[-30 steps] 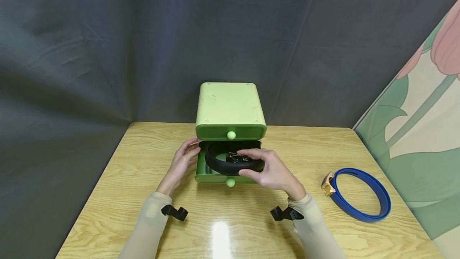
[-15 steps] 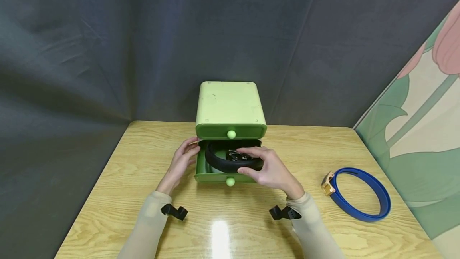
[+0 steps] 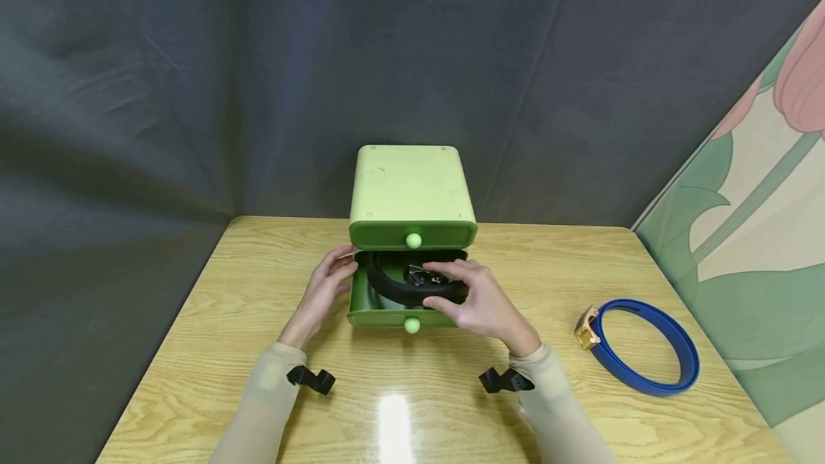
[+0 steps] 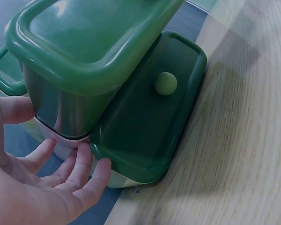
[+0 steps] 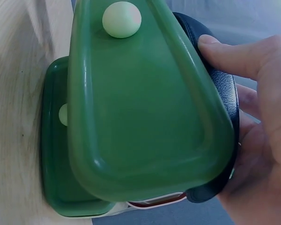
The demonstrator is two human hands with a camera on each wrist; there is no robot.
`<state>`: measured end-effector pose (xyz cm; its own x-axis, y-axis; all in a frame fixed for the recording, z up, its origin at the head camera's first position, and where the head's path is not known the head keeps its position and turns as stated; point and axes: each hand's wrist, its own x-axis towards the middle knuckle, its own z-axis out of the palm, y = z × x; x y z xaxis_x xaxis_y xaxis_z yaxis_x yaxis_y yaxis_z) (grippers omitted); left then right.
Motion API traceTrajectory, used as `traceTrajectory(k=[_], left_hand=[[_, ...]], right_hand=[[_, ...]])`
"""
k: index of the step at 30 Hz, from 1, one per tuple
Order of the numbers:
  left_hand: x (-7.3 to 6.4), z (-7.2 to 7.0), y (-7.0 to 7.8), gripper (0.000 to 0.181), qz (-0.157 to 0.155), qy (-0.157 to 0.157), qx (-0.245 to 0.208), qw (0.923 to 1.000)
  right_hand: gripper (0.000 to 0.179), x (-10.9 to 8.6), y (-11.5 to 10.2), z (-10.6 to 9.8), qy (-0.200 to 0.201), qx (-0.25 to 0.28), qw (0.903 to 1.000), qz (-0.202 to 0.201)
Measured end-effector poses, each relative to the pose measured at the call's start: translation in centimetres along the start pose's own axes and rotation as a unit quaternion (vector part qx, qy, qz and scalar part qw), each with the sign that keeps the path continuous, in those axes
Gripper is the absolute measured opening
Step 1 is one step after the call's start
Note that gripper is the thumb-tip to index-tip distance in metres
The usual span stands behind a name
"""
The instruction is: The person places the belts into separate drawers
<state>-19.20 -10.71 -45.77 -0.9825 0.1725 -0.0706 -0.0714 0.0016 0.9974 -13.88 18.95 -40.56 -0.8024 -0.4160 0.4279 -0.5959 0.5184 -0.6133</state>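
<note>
A pale-green cabinet [image 3: 412,185] has its middle drawer [image 3: 380,319] pulled out. Into that drawer reaches a coiled black belt [image 3: 393,288], its dark buckle with metal parts [image 3: 419,276] showing inside the coil. My right hand [image 3: 486,303] holds the belt's right side between thumb and fingers; in the right wrist view the thumb [image 5: 210,42] lies on the leather above the drawer's edge. My left hand [image 3: 319,296] is at the cabinet's left side, fingertips [image 4: 100,166] touching it and thumb [image 4: 21,108] against the pulled-out drawer's side wall.
A coiled blue belt [image 3: 664,385] with a gold buckle [image 3: 586,329] lies on the wooden table [image 3: 213,349] to the right. Above and below the pulled-out drawer, the top drawer [image 3: 387,236] and bottom drawer [image 4: 136,126] are closed. Dark cloth [image 3: 412,56] hangs behind.
My right hand has moved slightly left and the black belt has sunk a little deeper into the drawer. My left hand stays at the cabinet's side.
</note>
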Motion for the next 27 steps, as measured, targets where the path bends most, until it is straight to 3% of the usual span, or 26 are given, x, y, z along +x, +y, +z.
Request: traceTrajectory(k=[7,18,22,27], left_hand=[[-0.1,-0.1,0.1,0.053,0.003,-0.005,0.001,1.0],[0.0,-0.2,0.3,0.054,0.003,-0.009,0.01,0.9999],[0.1,-0.3,0.4,0.053,0.003,0.0,0.005,1.0],[0.0,0.0,0.2,0.052,0.0,-0.002,0.007,1.0]], right_hand=[[0.052,0.1,0.1,0.5,0.02,-0.027,0.9993,-0.014],[0.052,0.3,-0.5,1.1,0.021,-0.063,0.9978,0.003],[0.05,1.1,-0.8,1.4,-0.005,-0.039,0.9991,0.015],[0.048,1.6,-0.6,1.7,-0.053,0.032,0.9968,0.05]])
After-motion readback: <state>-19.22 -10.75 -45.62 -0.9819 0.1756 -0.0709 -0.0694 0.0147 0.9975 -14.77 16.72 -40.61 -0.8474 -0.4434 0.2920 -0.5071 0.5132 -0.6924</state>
